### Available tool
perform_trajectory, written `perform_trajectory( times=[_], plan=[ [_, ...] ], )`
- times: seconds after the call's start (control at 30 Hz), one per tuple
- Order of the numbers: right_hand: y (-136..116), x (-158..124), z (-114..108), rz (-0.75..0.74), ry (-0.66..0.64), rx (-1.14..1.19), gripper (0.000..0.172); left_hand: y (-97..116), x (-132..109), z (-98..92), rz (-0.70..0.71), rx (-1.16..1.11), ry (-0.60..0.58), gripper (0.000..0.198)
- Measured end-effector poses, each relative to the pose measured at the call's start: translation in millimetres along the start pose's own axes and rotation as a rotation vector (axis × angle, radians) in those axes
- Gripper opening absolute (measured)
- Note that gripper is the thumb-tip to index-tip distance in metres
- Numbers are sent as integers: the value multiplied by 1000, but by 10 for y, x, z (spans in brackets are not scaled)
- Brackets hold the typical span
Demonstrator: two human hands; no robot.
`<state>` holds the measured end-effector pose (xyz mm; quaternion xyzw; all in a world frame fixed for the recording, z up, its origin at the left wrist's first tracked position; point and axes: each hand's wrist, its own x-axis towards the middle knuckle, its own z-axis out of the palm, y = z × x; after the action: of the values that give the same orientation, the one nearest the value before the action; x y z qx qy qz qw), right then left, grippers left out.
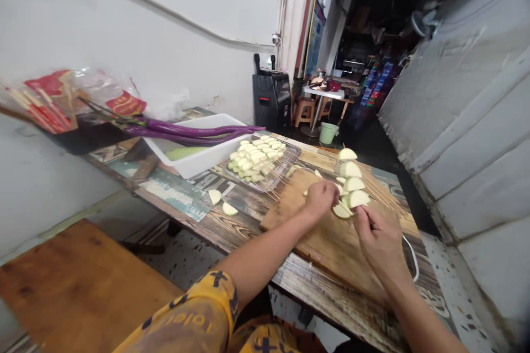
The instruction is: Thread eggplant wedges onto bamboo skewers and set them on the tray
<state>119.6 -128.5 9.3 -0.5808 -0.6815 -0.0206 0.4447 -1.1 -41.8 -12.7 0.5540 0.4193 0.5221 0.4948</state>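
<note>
Holding the skewered vegetable slices (354,183) steady should help: right hand (381,240) has fingers pinched at their near end, above the cutting board (331,248); left hand's (322,198) fingers curl nearby, grip unclear.

The left hand (322,197) hides its own fingertips, so its grip cannot be told. The frame's edges crop the brown wooden surface (83,287) and yellow sleeve (194,314); distant blue items (375,83) blur.

Forearms (269,256) extended forward — left hand (321,197) apparently curled; right hand (380,234) pinching.
</note>
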Motion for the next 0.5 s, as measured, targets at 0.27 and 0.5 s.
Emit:
perform_trajectory(
  times=[0.27, 0.5],
  plan=[
    [-258, 988, 333, -189, -455, -149, 28, 15, -236, 61, 432, 814, -301, 36],
    [-426, 1495, 1358, -336, -632, -357, 33, -8, -273, 124, 463, 944, -512, 38]
  ],
)
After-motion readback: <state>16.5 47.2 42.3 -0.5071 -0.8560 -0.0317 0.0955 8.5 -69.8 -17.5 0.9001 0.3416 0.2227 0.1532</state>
